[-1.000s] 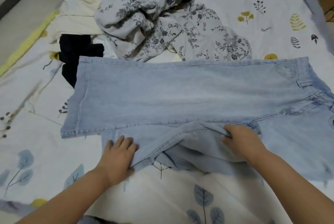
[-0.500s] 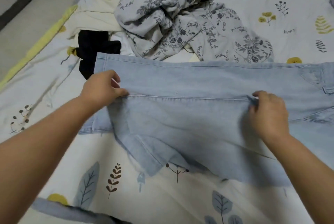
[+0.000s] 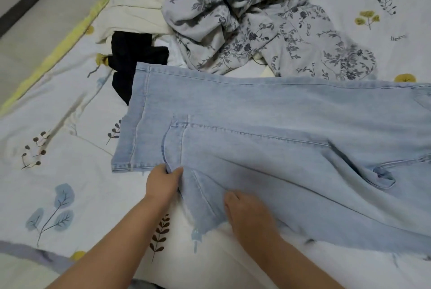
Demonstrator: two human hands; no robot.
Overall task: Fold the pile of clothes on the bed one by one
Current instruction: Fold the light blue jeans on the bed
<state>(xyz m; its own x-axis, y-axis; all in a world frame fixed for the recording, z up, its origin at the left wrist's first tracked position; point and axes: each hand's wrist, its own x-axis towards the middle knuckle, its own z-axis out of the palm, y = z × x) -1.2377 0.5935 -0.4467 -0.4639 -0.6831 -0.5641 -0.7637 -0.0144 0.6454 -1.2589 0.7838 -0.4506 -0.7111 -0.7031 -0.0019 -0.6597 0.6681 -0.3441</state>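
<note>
Light blue jeans [image 3: 291,125] lie across the bed, legs pointing left, waist running off the right edge. The near leg is laid over the far one, its hem crumpled near me. My left hand [image 3: 162,183] pinches the near leg's hem edge between thumb and fingers. My right hand [image 3: 247,213] grips the same leg's lower edge just to the right, fingers curled under the denim. Behind the jeans lies the pile: a grey floral garment [image 3: 251,30], a cream garment [image 3: 137,9] and a black one [image 3: 133,60].
The bed sheet [image 3: 58,160] is white with leaf and plant prints. Its left edge has a yellow border [image 3: 53,58], with grey floor [image 3: 28,9] beyond. A grey-blue fabric strip [image 3: 25,250] lies at the near left.
Both hands lifted the near leg up over the far leg, let it down, then came back toward me and closer together at the hem end. The view shifted left.
</note>
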